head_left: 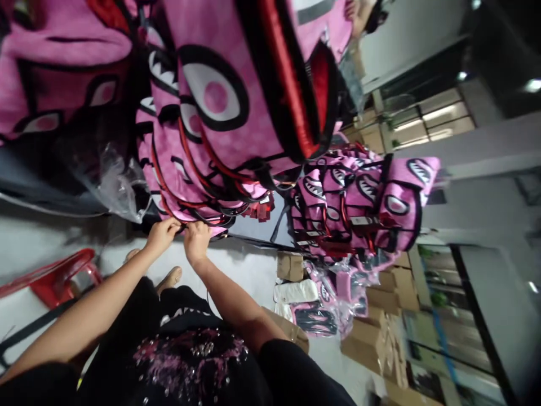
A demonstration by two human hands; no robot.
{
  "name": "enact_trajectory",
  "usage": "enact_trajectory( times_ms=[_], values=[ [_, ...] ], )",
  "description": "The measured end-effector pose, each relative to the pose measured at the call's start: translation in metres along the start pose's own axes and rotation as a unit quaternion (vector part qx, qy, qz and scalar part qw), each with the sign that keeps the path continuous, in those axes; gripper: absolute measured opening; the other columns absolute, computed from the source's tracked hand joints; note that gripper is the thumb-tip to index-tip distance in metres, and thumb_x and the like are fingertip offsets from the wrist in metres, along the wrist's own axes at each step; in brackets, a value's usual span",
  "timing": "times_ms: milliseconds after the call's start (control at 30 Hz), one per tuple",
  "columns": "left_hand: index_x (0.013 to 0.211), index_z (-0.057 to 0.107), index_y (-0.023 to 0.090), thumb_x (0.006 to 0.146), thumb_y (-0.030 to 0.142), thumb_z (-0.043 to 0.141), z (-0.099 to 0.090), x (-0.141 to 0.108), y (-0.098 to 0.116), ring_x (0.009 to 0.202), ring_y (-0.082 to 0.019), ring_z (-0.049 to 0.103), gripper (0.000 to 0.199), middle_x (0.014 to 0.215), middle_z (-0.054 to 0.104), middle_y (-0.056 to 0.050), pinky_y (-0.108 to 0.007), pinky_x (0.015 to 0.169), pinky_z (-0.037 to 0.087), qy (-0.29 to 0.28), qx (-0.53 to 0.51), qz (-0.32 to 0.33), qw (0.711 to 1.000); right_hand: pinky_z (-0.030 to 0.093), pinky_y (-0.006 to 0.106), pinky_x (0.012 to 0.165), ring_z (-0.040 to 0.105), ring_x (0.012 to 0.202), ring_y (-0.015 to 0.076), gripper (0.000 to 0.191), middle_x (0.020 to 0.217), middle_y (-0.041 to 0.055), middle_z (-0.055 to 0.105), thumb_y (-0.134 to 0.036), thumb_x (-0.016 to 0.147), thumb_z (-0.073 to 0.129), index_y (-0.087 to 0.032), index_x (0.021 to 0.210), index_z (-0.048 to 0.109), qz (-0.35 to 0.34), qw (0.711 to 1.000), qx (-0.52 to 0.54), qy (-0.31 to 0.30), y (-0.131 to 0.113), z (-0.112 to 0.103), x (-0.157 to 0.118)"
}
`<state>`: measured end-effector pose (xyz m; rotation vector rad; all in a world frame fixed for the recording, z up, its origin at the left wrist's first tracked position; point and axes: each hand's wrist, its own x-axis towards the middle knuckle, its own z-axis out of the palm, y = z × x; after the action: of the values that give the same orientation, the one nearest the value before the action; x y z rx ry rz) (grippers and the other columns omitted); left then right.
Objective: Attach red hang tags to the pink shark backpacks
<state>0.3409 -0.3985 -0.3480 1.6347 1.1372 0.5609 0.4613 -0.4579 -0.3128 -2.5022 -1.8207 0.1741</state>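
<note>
Pink bags (173, 163) with black-rimmed eyes, white teeth and red-lined zippers are piled in front of me. My left hand (163, 235) pinches the edge of a bag low in the pile. Right beside it, my right hand (197, 237) has its fingers closed on the same edge. What exactly lies between the fingertips is too small to tell. A larger pink bag (262, 79) with an open red-lined zipper rests on top, above my hands. Clear plastic wrap (122, 183) lies left of the pile.
More pink bags with tags (359, 203) are stacked to the right. Below them are plastic-wrapped pink items (338, 293) and cardboard boxes (366, 338). A red stool (63, 279) stands at left. Another person's hand (358, 17) shows at the top.
</note>
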Motion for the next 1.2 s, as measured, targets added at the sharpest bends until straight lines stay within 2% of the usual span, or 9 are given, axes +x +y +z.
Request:
enact_trajectory(
  times_ms=[167, 333, 433, 533, 633, 767, 933, 1033, 1200],
  values=[
    [0.09, 0.068, 0.022, 0.086, 0.036, 0.048, -0.007, -0.001, 0.005, 0.076, -0.019, 0.069, 0.025, 0.087, 0.076, -0.003, -0.026, 0.069, 0.047, -0.034, 0.035, -0.004, 0.999, 0.027, 0.034, 0.079, 0.047, 0.086, 0.0186, 0.017, 0.089, 0.0033, 0.06, -0.025, 0.096, 0.054, -0.021, 0.085, 0.067, 0.0, 0.999, 0.028, 0.02, 0.004, -0.001, -0.003],
    [0.104, 0.062, 0.024, 0.082, 0.039, 0.055, -0.029, -0.008, 0.004, 0.084, -0.024, 0.068, 0.027, 0.081, 0.073, -0.001, -0.037, 0.087, 0.046, -0.143, 0.144, 0.012, 0.979, 0.03, 0.034, 0.082, 0.053, 0.088, 0.0159, 0.015, 0.093, 0.0027, 0.062, -0.02, 0.096, 0.053, -0.02, 0.088, 0.066, -0.019, 0.993, 0.085, 0.075, 0.018, -0.02, -0.01],
    [0.115, 0.054, 0.023, 0.079, 0.043, 0.059, -0.043, -0.013, -0.007, 0.08, -0.021, 0.067, 0.042, 0.08, 0.069, 0.0, -0.035, 0.083, 0.05, -0.21, 0.002, -0.033, 0.977, 0.037, 0.033, 0.081, 0.057, 0.087, 0.0156, 0.019, 0.106, 0.0079, 0.064, -0.022, 0.097, 0.047, -0.019, 0.09, 0.065, -0.062, 0.987, 0.121, 0.082, 0.022, -0.028, -0.009],
    [0.123, 0.048, 0.021, 0.073, 0.045, 0.068, -0.051, -0.017, -0.02, 0.087, -0.021, 0.068, 0.059, 0.093, 0.069, -0.003, -0.033, 0.079, 0.053, -0.227, -0.173, -0.061, 0.956, 0.045, 0.028, 0.079, 0.062, 0.091, 0.0151, 0.021, 0.119, 0.0105, 0.063, -0.024, 0.098, 0.042, -0.02, 0.094, 0.063, -0.128, 0.968, 0.214, 0.029, 0.016, -0.028, -0.005],
    [0.114, 0.055, 0.019, 0.07, 0.046, 0.071, -0.048, -0.019, -0.024, 0.085, -0.021, 0.068, 0.054, 0.096, 0.07, -0.005, -0.033, 0.075, 0.055, -0.13, -0.2, -0.08, 0.968, 0.05, 0.025, 0.076, 0.066, 0.086, 0.0146, 0.016, 0.101, 0.0069, 0.069, -0.026, 0.097, 0.043, -0.021, 0.096, 0.058, -0.112, 0.934, 0.338, -0.032, 0.005, -0.024, 0.003],
    [0.086, 0.066, 0.017, 0.082, 0.043, 0.059, -0.031, -0.024, -0.012, 0.078, -0.02, 0.067, 0.027, 0.083, 0.071, -0.005, -0.031, 0.073, 0.053, 0.071, -0.111, 0.012, 0.991, 0.05, 0.022, 0.06, 0.062, 0.055, 0.0122, 0.013, 0.061, -0.004, 0.061, -0.028, 0.095, 0.045, -0.021, 0.091, 0.054, -0.071, 0.905, 0.412, -0.083, 0.001, -0.025, 0.014],
    [0.091, 0.074, 0.02, 0.091, 0.034, 0.055, -0.017, -0.029, -0.005, 0.091, -0.018, 0.064, 0.023, 0.096, 0.071, -0.006, -0.032, 0.086, 0.05, 0.112, -0.048, 0.051, 0.991, 0.049, 0.024, 0.065, 0.059, 0.057, 0.0125, 0.015, 0.061, -0.0033, 0.058, -0.03, 0.093, 0.05, -0.02, 0.087, 0.059, -0.076, 0.888, 0.441, -0.107, 0.012, -0.029, 0.024],
    [0.096, 0.076, 0.026, 0.092, 0.028, 0.058, -0.014, -0.034, -0.004, 0.105, -0.023, 0.059, 0.018, 0.113, 0.07, -0.006, -0.041, 0.094, 0.042, 0.154, 0.092, 0.121, 0.976, 0.05, 0.026, 0.068, 0.059, 0.06, 0.0125, 0.018, 0.071, 0.0, 0.062, -0.027, 0.092, 0.048, -0.019, 0.089, 0.064, -0.093, 0.885, 0.439, -0.121, 0.019, -0.029, 0.025],
    [0.101, 0.075, 0.031, 0.09, 0.023, 0.061, -0.009, -0.046, 0.006, 0.106, -0.025, 0.054, 0.02, 0.12, 0.07, -0.003, -0.043, 0.09, 0.038, 0.17, 0.231, 0.163, 0.944, 0.052, 0.029, 0.075, 0.06, 0.066, 0.0135, 0.021, 0.082, 0.0038, 0.065, -0.025, 0.091, 0.048, -0.019, 0.091, 0.068, -0.133, 0.884, 0.423, -0.149, 0.031, -0.035, 0.023]
  ],
)
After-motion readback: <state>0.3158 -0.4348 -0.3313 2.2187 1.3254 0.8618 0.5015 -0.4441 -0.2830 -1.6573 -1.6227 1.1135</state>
